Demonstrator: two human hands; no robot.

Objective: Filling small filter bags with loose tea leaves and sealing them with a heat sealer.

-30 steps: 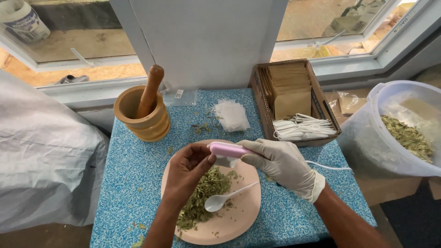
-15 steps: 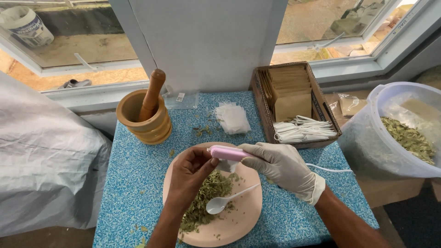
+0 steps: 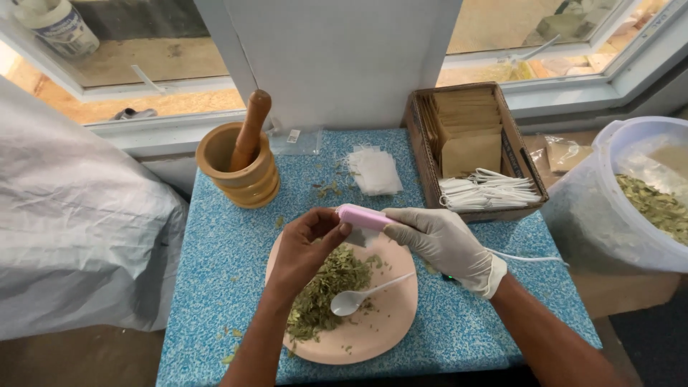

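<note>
My right hand (image 3: 444, 242), in a white glove, grips a small pink handheld device (image 3: 362, 216) with a white cord trailing right. My bare left hand (image 3: 307, 247) pinches at the device's left end; something small and pale hangs under it, too hidden to tell what. Both hands hover over a round peach plate (image 3: 387, 315) holding a heap of dried green leaves (image 3: 322, 290) and a white plastic spoon (image 3: 358, 297).
A wooden mortar with pestle (image 3: 240, 161) stands at the back left. A stack of small white bags (image 3: 374, 170) lies behind the plate. A cardboard box (image 3: 473, 147) holds brown envelopes and white spoons. A bucket of dried leaves (image 3: 645, 201) is at the right; grey cloth (image 3: 72, 229) at the left.
My left hand has closed in on the pink device's left end. The right hand keeps its grip; the plate and spoon have not moved.
</note>
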